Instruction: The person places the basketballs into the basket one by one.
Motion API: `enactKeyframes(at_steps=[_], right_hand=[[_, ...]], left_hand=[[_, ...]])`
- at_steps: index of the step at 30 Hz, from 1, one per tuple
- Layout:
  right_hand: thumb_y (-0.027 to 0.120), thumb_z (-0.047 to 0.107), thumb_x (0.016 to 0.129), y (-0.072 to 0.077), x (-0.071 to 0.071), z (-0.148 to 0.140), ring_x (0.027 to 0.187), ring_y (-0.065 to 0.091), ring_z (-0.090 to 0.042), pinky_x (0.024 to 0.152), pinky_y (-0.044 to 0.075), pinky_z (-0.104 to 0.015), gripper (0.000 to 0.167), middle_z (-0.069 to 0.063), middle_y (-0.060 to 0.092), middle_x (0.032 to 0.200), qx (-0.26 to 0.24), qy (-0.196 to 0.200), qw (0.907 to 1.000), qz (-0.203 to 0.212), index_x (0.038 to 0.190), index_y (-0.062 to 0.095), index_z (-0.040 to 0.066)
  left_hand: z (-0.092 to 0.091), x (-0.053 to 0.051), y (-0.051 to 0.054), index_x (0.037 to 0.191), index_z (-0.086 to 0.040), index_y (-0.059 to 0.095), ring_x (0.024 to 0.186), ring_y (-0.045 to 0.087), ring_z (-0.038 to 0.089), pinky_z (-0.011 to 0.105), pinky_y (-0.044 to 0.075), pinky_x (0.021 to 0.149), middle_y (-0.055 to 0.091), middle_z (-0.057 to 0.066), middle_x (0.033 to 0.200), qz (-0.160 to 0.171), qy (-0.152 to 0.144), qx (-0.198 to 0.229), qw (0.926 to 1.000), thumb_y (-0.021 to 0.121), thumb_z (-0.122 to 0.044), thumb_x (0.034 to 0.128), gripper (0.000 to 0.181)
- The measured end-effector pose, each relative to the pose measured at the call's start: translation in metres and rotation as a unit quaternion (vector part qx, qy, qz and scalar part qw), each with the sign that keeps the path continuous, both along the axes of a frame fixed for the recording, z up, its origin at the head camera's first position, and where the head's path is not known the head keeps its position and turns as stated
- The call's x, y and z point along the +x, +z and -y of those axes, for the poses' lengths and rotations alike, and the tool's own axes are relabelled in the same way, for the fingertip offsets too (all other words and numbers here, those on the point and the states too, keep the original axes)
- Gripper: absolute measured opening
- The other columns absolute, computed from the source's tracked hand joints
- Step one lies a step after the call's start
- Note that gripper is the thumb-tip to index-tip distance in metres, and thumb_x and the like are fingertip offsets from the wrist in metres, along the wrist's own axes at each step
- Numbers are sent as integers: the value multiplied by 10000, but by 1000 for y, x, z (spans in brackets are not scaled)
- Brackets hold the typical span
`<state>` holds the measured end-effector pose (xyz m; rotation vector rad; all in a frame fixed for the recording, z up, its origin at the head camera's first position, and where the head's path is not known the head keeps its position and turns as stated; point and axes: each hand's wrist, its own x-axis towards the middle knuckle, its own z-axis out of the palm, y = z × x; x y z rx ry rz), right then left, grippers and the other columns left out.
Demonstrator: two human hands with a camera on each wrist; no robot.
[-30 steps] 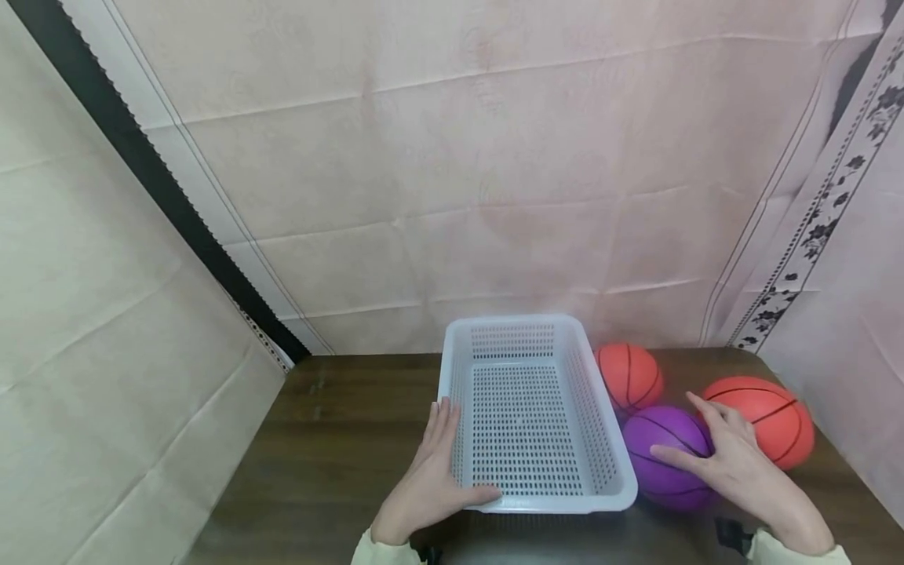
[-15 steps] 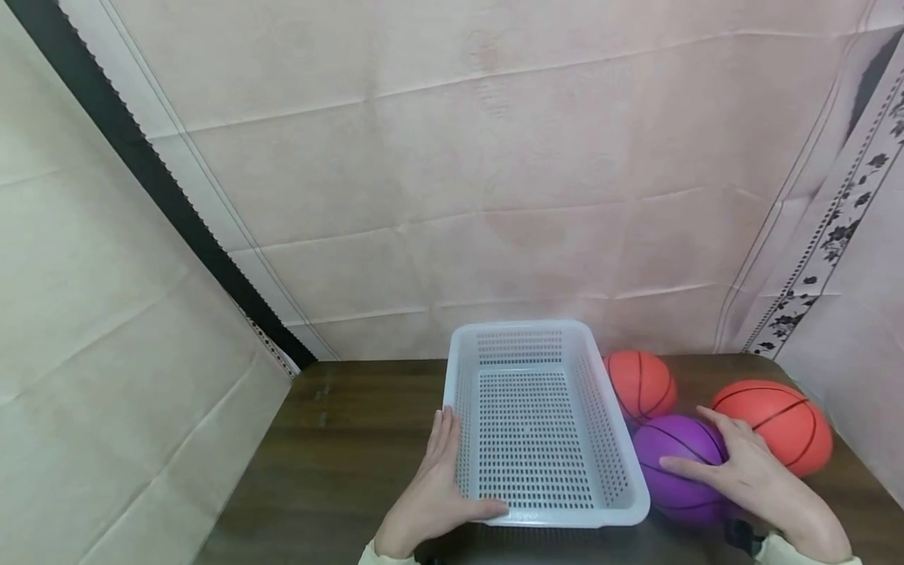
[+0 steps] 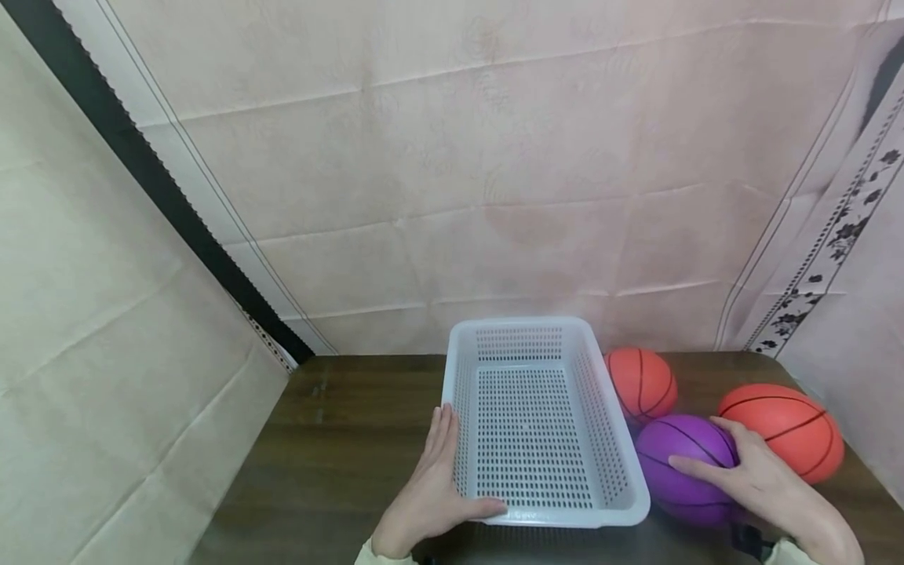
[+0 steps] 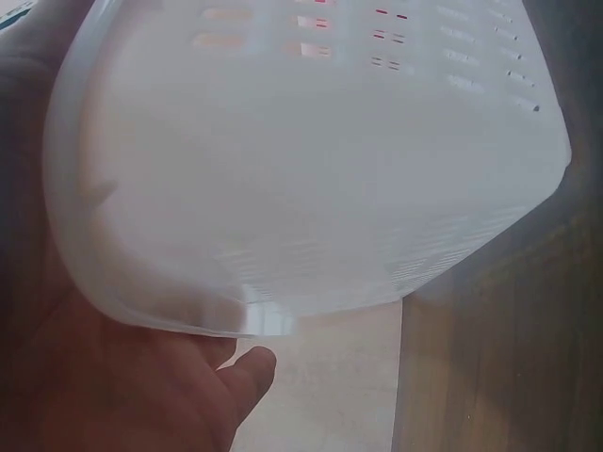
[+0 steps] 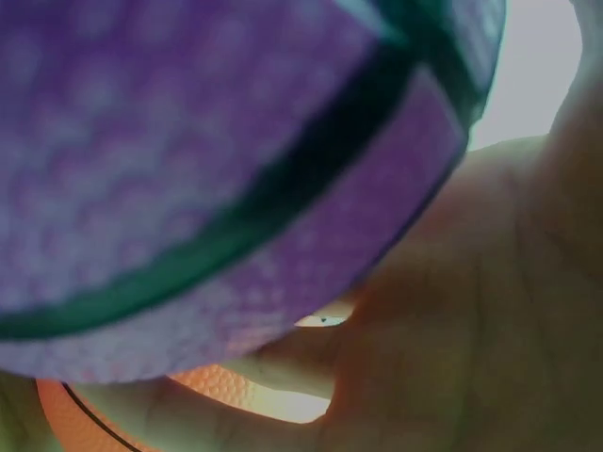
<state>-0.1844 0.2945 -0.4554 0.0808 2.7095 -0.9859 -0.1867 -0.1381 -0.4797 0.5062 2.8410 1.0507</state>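
Observation:
A white perforated plastic basket (image 3: 530, 518) stands on the table, its inside bare. My left hand (image 3: 432, 490) holds its near left corner, thumb over the front rim and fingers along the left side; the left wrist view shows the basket's outer wall (image 4: 245, 151) against the palm. To the right of the basket is a purple toy basketball (image 3: 681, 471). My right hand (image 3: 766, 479) grips it from the right, thumb on top and fingers round the far side. In the right wrist view the purple ball fills the upper left, close to the palm.
An orange-red ball (image 3: 641, 382) sits behind the purple one, beside the basket's right wall. Another orange-red ball (image 3: 784, 431) lies right of my right hand. Cloth walls (image 3: 424, 196) enclose the back and both sides of the dark wooden table (image 3: 325, 455).
My right hand's fingers have closed in round the purple ball. The right orange-red ball has shifted slightly rightward. My left hand stays on the basket corner; the head view has shifted a little.

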Motion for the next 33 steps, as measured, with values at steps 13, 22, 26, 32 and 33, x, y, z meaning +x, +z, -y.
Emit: enactKeyframes(at_steps=[13, 22, 26, 32, 33], right_hand=[[602, 611, 874, -1, -3, -3, 990, 571, -399, 751, 530, -523, 1020, -349, 448, 1224, 62, -153, 9998, -102, 1390, 196, -170], [624, 598, 866, 2, -1, -6, 1016, 560, -433, 746, 544, -511, 1060, -387, 441, 1245, -194, -353, 9992, 1, 1420, 140, -165], [605, 600, 878, 4, 0, -8, 1036, 531, -473, 770, 513, -567, 1049, -401, 421, 1257, -96, -373, 9992, -92, 1423, 139, -165], [580, 625, 879, 7, 1, -10, 1041, 500, -518, 767, 485, -620, 1078, -422, 384, 1259, 58, -508, 9986, -147, 1434, 112, -172], [579, 626, 879, 7, 1, -10, 1042, 493, -526, 769, 480, -631, 1085, -426, 375, 1260, 67, -547, 9983, -175, 1437, 104, -174]], left_hand=[[0, 1, 2, 1561, -80, -10, 1470, -145, 207, 536, 154, 1139, -121, 39, 1624, 87, 37, -35, 9999, 731, -776, 583, 1411], [0, 1, 0, 1558, -65, -3, 1474, -129, 236, 540, 164, 1136, -115, 54, 1624, -21, 5, -48, 10000, 720, -784, 586, 1409], [0, 0, 1, 1558, -69, -10, 1472, -132, 228, 535, 168, 1137, -118, 50, 1624, 2, 25, -82, 10000, 723, -783, 582, 1414], [0, 0, 1, 1558, -60, 12, 1474, -124, 231, 528, 163, 1140, -111, 48, 1625, 33, 61, -118, 9999, 742, -764, 586, 1404], [0, 0, 1, 1559, -65, 13, 1474, -126, 225, 530, 163, 1139, -111, 42, 1625, 52, 70, -98, 9999, 752, -753, 587, 1401]])
